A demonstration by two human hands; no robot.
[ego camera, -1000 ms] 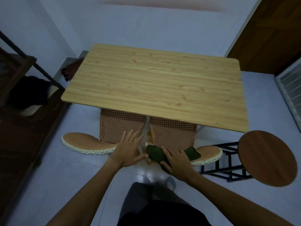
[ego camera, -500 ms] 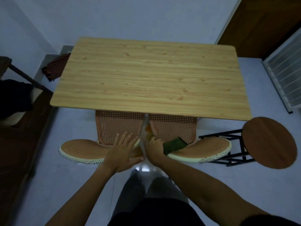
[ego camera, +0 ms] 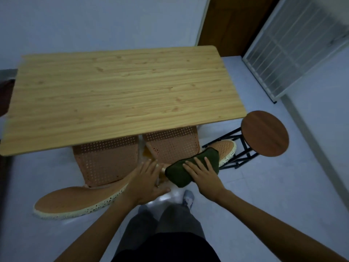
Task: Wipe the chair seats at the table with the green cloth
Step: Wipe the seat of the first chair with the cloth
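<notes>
Seemingly flat, right hand (ego camera: 204, 177) on green cloth (ego camera: 190, 168), left hand (ego camera: 147, 181) on chair (ego camera: 105, 159)

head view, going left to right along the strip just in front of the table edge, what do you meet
left chair's backrest → left hand → green cloth with the right hand flat on it → right chair's backrest → round wooden stool

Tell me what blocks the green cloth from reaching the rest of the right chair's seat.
The table does: its near edge overhangs the right chair's seat, covering the far part. The right hand presses the green cloth flat at the chair's near edge; nothing else lies between.
</notes>
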